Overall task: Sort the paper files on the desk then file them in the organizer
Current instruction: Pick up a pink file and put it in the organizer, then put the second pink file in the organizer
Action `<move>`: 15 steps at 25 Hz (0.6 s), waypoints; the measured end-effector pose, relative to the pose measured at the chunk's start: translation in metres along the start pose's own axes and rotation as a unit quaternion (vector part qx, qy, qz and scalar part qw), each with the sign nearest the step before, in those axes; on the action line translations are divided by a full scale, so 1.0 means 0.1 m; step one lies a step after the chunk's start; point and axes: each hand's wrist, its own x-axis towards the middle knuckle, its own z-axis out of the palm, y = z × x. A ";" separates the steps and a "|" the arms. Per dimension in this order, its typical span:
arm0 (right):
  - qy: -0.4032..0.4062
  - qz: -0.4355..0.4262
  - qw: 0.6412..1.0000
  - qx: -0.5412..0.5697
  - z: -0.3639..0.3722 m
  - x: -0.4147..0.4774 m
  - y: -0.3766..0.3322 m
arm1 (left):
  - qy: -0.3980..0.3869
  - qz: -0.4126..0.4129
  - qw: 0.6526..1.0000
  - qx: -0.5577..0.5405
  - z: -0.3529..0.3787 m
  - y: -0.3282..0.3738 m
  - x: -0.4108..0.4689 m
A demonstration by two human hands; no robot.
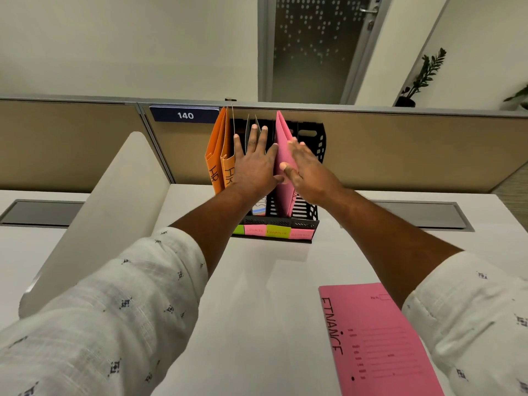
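A black slotted organizer (pixel 310 214) stands on the desk against the beige partition, with coloured sticky labels along its base. Two orange files (pixel 220 150) marked HR stand in its left slot. A pink file (pixel 283 155) stands upright in a slot right of centre. My left hand (pixel 254 161) lies flat with straight fingers against the dark files in the middle slot, just left of the pink file. My right hand (pixel 307 170) holds the pink file, thumb on its front edge and fingers along its right face. A second pink file (pixel 377 341) marked FINANCE lies flat on the desk at the lower right.
A white desk divider (pixel 114 201) rises on the left. Grey cable trays (pixel 43 212) are set into the desk on both sides. A numbered plate reading 140 (pixel 185 115) hangs on the partition. A door and a potted plant (pixel 420 81) lie beyond.
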 end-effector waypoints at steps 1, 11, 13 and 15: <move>0.039 -0.004 0.999 0.015 0.02 -0.04 0.01 | 0.012 0.002 1.000 -0.009 0.01 0.01 -0.05; 0.060 0.140 0.987 0.050 1.22 -2.24 0.92 | -0.072 0.017 0.989 -0.124 0.78 0.71 -1.87; 0.029 0.171 0.984 0.034 1.38 -2.75 1.10 | -0.117 0.027 0.985 -0.127 0.97 0.89 -2.27; -0.001 0.204 0.979 0.026 1.47 -3.19 1.24 | -0.156 0.037 0.978 -0.131 1.11 1.06 -2.61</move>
